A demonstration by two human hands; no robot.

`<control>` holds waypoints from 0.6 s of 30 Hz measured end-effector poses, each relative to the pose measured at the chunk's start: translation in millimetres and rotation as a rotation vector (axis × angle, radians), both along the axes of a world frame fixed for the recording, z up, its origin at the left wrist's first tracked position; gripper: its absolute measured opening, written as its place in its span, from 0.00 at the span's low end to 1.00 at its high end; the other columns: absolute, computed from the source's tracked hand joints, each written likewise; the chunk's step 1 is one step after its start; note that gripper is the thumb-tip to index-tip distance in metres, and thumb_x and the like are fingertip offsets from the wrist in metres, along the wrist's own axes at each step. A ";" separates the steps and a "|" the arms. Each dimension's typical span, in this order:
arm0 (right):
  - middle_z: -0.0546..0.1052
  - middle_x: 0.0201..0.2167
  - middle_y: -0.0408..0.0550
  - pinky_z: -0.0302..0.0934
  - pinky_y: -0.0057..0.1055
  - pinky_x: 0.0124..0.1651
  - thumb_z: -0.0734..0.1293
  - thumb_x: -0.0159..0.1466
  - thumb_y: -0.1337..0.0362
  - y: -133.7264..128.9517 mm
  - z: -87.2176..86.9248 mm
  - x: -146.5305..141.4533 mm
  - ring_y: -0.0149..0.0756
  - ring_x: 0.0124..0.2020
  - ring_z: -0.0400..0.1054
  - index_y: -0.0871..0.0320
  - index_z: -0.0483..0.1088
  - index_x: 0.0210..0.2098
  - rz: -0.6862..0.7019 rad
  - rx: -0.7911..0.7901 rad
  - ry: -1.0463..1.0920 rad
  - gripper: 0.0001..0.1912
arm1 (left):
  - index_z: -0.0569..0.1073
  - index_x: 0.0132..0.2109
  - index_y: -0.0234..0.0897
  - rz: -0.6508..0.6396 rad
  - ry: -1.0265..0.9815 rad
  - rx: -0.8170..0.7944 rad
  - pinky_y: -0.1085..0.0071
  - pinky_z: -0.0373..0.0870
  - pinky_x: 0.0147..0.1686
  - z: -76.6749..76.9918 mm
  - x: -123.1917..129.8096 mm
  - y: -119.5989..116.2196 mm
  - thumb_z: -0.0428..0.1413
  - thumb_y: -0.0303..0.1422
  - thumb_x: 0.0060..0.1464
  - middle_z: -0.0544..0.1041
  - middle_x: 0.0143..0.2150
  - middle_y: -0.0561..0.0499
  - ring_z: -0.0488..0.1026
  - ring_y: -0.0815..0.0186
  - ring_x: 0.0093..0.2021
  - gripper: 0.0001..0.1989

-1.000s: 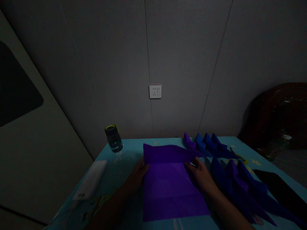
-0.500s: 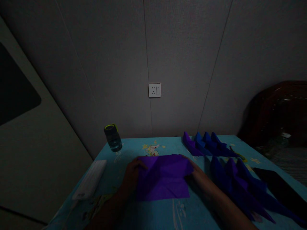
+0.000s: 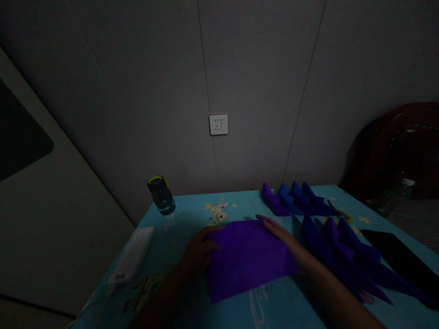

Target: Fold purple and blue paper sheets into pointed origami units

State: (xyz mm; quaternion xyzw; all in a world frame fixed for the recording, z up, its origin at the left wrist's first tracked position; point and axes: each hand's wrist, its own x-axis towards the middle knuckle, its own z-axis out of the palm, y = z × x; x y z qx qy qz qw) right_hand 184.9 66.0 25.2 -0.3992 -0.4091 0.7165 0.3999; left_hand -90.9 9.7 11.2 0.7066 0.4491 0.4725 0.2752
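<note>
A purple sheet of paper [image 3: 250, 260] with creases lies in front of me at the middle of the table. My left hand [image 3: 202, 249] grips its upper left edge, thumb on top and fingers at the rim. Along the upper right edge rests my right hand [image 3: 279, 233], its fingers stretched out over the paper. To the right are folded paper boats: a back row with a purple boat [image 3: 274, 203] and several blue ones [image 3: 305, 201], and a front group of blue boats [image 3: 315, 244] around a purple one [image 3: 343, 251].
The table has a blue patterned cloth [image 3: 192, 210]. A dark bottle [image 3: 162, 196] stands at the back left, with a white power bank [image 3: 132, 256] and cable nearer. A black flat object [image 3: 401, 256] and scissors [image 3: 345, 216] lie right. Behind is a wall socket [image 3: 218, 124].
The purple paper has turned and shifted right, its right side now lower under my right arm. My right hand's fingers have come onto its top edge. The view has tilted slightly.
</note>
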 end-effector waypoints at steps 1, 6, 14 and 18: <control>0.79 0.48 0.51 0.69 0.42 0.47 0.72 0.57 0.50 -2.5 3.6 0.6 0.47 0.45 0.76 0.50 0.69 0.55 0.026 0.015 -0.015 0.29 | 0.82 0.30 0.45 0.018 -0.034 -0.021 0.60 0.69 0.46 0.4 0.7 -0.2 0.53 0.27 0.41 0.77 0.52 0.47 0.75 0.52 0.45 0.13; 0.80 0.41 0.48 0.69 0.43 0.47 0.77 0.50 0.62 -5.8 4.8 -1.2 0.43 0.40 0.77 0.52 0.68 0.54 0.079 0.071 -0.016 0.33 | 0.80 0.25 0.43 0.109 -0.113 -0.001 0.58 0.67 0.49 -1.4 2.0 4.2 0.51 0.29 0.45 0.78 0.49 0.46 0.74 0.53 0.47 0.12; 0.81 0.40 0.51 0.70 0.42 0.45 0.77 0.51 0.60 4.7 -14.8 -10.4 0.46 0.40 0.77 0.57 0.70 0.44 -0.113 0.205 0.042 0.24 | 0.73 0.55 0.43 0.287 -0.426 -0.221 0.63 0.64 0.56 4.1 12.5 8.2 0.53 0.42 0.58 0.76 0.55 0.49 0.71 0.57 0.55 0.20; 0.81 0.42 0.53 0.71 0.43 0.45 0.77 0.50 0.58 5.1 -13.9 -10.2 0.49 0.41 0.77 0.58 0.71 0.45 -0.180 0.203 0.021 0.25 | 0.77 0.48 0.35 0.224 -0.651 -0.411 0.61 0.66 0.56 -4.0 15.9 11.3 0.53 0.53 0.55 0.78 0.52 0.44 0.71 0.53 0.56 0.27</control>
